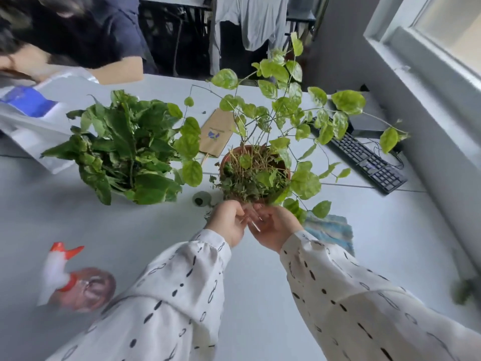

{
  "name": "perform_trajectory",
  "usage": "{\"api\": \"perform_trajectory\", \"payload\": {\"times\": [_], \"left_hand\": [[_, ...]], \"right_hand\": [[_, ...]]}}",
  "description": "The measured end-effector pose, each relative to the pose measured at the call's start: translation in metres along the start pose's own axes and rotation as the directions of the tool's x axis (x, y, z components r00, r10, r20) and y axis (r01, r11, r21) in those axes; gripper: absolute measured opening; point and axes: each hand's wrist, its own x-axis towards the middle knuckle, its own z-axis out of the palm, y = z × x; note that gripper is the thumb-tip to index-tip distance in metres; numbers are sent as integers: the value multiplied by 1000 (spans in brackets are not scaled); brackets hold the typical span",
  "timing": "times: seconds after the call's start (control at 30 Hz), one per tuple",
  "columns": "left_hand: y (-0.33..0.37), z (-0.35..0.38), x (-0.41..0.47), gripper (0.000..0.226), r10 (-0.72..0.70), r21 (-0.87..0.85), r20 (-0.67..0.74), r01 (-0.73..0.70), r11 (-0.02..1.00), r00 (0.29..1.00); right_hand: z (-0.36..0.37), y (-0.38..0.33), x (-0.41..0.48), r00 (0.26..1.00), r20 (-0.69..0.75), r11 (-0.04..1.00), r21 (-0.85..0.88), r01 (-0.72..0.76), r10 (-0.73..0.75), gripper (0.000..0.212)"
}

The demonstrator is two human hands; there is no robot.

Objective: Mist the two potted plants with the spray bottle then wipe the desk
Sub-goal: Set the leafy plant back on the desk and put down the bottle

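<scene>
**Desk seen from the head camera.** The spray bottle (75, 285) sat on the pale desk (78, 225) at the person's near left, well apart from both hands. It appeared upright, so its long axis ran toward the lens. Its white trigger head carried an orange nozzle (69, 250) aimed away from the person, though its brown body was blurred.

The left hand (229, 222) and right hand (273, 229) met at the near side of the round terracotta pot (223, 165), fingers curled. Leaves hid the contact, so it could not be told whether they gripped it.

The trailing plant (281, 105) sent out thin, wiry stems with pale, crinkled leaves. The broad-leaved plant (125, 149) covered its own pot entirely.

A fuzzy blue cloth (330, 230) lay just right of the hands, partly under a sleeve. Beyond lay a black keyboard (369, 160) and a brown paper card (216, 131).
</scene>
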Motion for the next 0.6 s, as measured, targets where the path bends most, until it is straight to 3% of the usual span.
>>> {"api": "perform_trajectory", "payload": {"times": [0.1, 0.17, 0.2, 0.27, 0.3, 0.4, 0.47, 0.5, 0.57, 0.6], "left_hand": [[-9, -4, -22, 31, 28, 30, 32, -29, 999, 999], [-11, -8, -37, 30, 65, 140, 60, -72, 987, 996], [-13, -8, -48, 35, 128, 352, 14, -125, 927, 992], [-26, -19, -61, 43, 201, 458, 43, -198, 867, 979], [-33, -20, -74, 48, 219, 369, 100, -240, 898, 971], [-54, -32, -87, 69, 60, 12, 164, -63, 998, 985], [-66, -51, -96, 63, 123, 182, 135, -147, 972, 983], [-70, -53, -108, 52, 188, 475, 113, -219, 852, 976], [-78, -74, -121, 42, 185, 563, 177, -254, 787, 967], [-85, -81, -129, 41, 165, 450, 116, -200, 870, 980]], "right_hand": [[-5, 9, -13, 1000, -4, 1000, 4, -14, 14, 23], [-10, 19, -22, 1000, -20, 999, 27, -21, 22, 27], [-13, 26, -28, 999, -31, 999, 46, -24, 25, 30], [-20, 40, -39, 998, -61, 996, 81, -23, 28, 37], [-24, 48, -47, 997, -75, 995, 97, -17, 24, 39], [-36, 71, -67, 995, -99, 991, 137, -9, 22, 37], [-44, 87, -78, 996, -86, 989, 148, -24, 37, 36], [-47, 98, -84, 996, -78, 987, 155, -31, 44, 36], [-51, 119, -98, 996, -72, 984, 176, -41, 55, 36], [-53, 129, -106, 995, -78, 982, 187, -39, 54, 36]]}}
